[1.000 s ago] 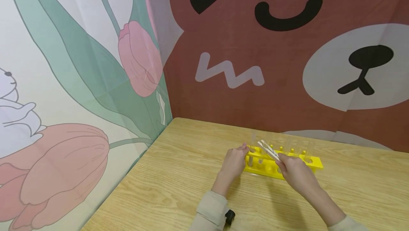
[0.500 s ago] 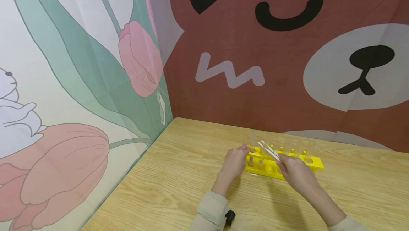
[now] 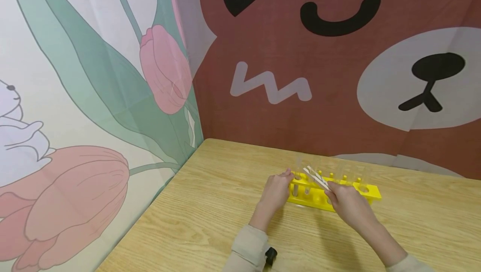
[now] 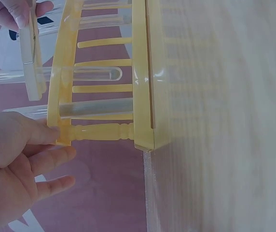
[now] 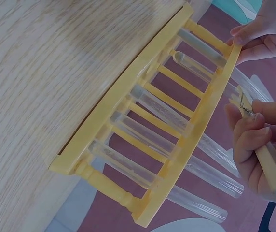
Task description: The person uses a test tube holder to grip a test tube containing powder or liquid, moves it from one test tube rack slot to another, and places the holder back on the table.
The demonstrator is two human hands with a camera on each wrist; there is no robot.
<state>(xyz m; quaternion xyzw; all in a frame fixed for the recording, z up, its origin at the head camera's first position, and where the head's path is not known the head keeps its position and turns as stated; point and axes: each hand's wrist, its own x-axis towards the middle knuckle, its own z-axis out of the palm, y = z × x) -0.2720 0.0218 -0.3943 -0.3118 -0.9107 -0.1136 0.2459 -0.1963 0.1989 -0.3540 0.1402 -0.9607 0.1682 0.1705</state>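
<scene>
My left hand (image 3: 276,191) pinches the left end of a yellow test tube rack (image 3: 372,191) by its upper plate. In my right hand (image 3: 352,206) is a wooden test tube clamp (image 4: 29,63), its tip angled up and left. The clamp's front end lies at a clear test tube (image 4: 97,74) in the left wrist view; whether its jaws press the glass I cannot tell. That tube's rounded bottom hangs above the rack's base. Beside it, at the rack's left end, another test tube (image 4: 97,107) reaches the base and looks greyish inside.
Several more clear test tubes (image 5: 147,135) stand in the rack towards its right end. The rack sits on a wood-grain table (image 3: 195,205), with a printed bear backdrop (image 3: 263,125) close behind. A small black object (image 3: 270,256) is by the left sleeve.
</scene>
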